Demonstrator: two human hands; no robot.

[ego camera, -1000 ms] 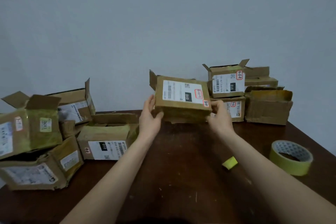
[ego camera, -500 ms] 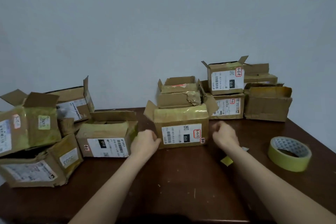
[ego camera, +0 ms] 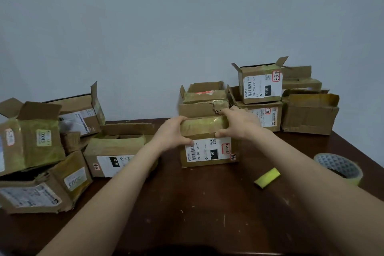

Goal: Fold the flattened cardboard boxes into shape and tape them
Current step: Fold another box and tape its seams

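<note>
- Centre box (ego camera: 207,151) stands on the counter (ego camera: 207,214), label facing the camera, just in front of a rear box (ego camera: 204,100).
- Left hand (ego camera: 172,133): fingers curled over the box's top-left edge, thumb on the front, gripping.
- Right hand (ego camera: 239,124): same grip on the top-right edge.
- Tape roll (ego camera: 340,169) and yellow tape scrap (ego camera: 267,177) lie to the right, apart from the box.

A makeshift parcel-packing room is suggested: a scuffed dark wooden bench (ego camera: 207,210) is set against a bare pale wall (ego camera: 145,27) and crowded with labelled shipping boxes (ego camera: 259,86) and a tape roll (ego camera: 336,163).
</note>
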